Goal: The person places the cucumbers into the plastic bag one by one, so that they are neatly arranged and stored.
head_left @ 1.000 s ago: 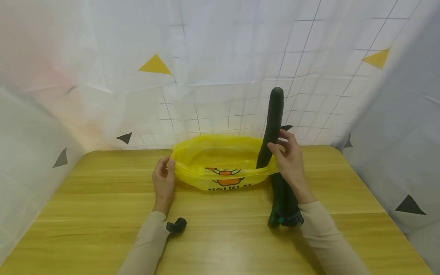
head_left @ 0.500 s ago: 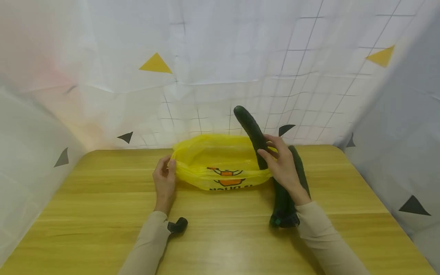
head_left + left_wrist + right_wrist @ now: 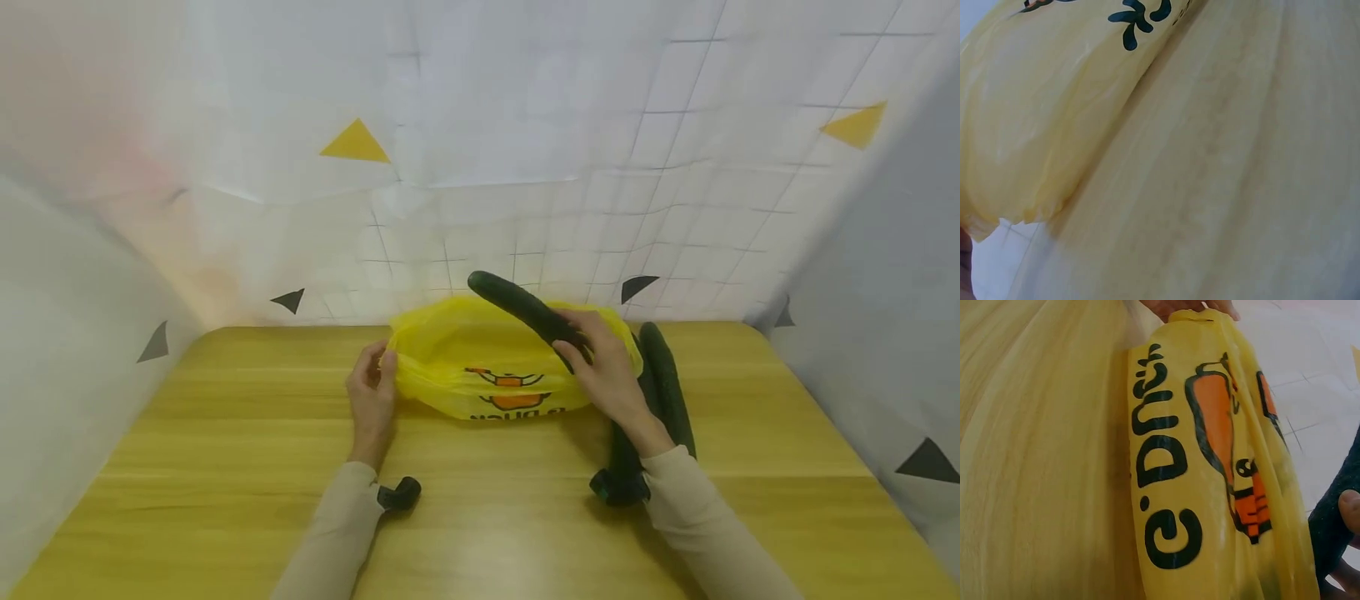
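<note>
A yellow plastic bag (image 3: 435, 392) with a printed cartoon and lettering stands with its mouth spread near the table's back edge. My left hand (image 3: 372, 396) pinches the bag's left rim between thumb and fingers. In my right hand (image 3: 603, 367) is a dark green cucumber (image 3: 517, 307), gripped near its lower end and slanting up to the left over the bag's mouth. That lower end is behind the bag's front wall and the fingers. In the right wrist view, the thumb and fingers lie against the cucumber (image 3: 1335, 522) beside the bag (image 3: 1166, 462).
Two more cucumbers lie on the wooden table (image 3: 495, 517) by the right forearm: one (image 3: 670, 392) farther right, the other (image 3: 622, 450) partly under the wrist. A white patterned backdrop (image 3: 480, 208) rises behind the table. Dark wrist cameras (image 3: 401, 494) are strapped to both wrists.
The held cucumber has tipped from nearly upright to slanting left, its top end sinking toward the bag's mouth. My right hand has moved slightly left and down; my left keeps its hold on the rim.
</note>
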The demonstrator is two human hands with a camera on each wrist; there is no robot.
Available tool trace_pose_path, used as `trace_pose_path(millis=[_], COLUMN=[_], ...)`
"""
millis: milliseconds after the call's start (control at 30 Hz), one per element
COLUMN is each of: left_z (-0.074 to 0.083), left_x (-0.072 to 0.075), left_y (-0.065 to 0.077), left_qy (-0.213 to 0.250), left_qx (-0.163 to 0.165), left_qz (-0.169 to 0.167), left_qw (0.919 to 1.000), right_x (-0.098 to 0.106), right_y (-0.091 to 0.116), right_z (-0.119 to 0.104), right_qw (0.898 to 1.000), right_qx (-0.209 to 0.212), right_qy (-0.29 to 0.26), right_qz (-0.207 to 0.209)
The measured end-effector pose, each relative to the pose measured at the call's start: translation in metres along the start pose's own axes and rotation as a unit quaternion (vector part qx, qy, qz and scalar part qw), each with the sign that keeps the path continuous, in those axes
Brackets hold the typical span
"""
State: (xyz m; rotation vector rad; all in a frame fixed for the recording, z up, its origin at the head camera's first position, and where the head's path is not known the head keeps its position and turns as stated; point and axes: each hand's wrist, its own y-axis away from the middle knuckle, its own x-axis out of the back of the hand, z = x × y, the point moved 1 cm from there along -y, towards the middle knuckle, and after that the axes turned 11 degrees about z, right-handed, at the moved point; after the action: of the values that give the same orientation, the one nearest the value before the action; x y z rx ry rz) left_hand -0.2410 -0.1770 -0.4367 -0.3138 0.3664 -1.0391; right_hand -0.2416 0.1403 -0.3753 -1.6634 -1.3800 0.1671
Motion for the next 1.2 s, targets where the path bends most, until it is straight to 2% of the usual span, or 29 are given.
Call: trace_pose_path(millis=[100,267,600,900,1200], left_z=[0.012,0.015,0.016,0.017,0.017], left_x=[-0.002,-0.002,-0.006,-0.006,-0.006], left_y=[0.004,0.004,0.006,0.008,0.008], left_qy=[0.001,-0.011,-0.005,-0.010,-0.013], left_qx=[-0.012,-0.018,-0.024,-0.027,-0.032], left_qz=[-0.007,-0.007,-0.027,-0.023,-0.016], left_qw=[0.9999,0.9997,0.9993,0.9993,0.9993], right_x=[-0.002,-0.007,-0.016,-0.023,-0.031], right_y=[0.001,0.000,0.002,0.002,0.002], right_z=[-0.001,-0.005,-0.006,-0.008,-0.009], right_qw=[0.999,0.998,0.997,0.995,0.991], right_qx=[0.018,0.037,0.023,0.009,0.016], right_qy=[0.025,0.037,0.050,0.066,0.072], right_qz=[-0.010,-0.022,-0.045,-0.079,-0.110])
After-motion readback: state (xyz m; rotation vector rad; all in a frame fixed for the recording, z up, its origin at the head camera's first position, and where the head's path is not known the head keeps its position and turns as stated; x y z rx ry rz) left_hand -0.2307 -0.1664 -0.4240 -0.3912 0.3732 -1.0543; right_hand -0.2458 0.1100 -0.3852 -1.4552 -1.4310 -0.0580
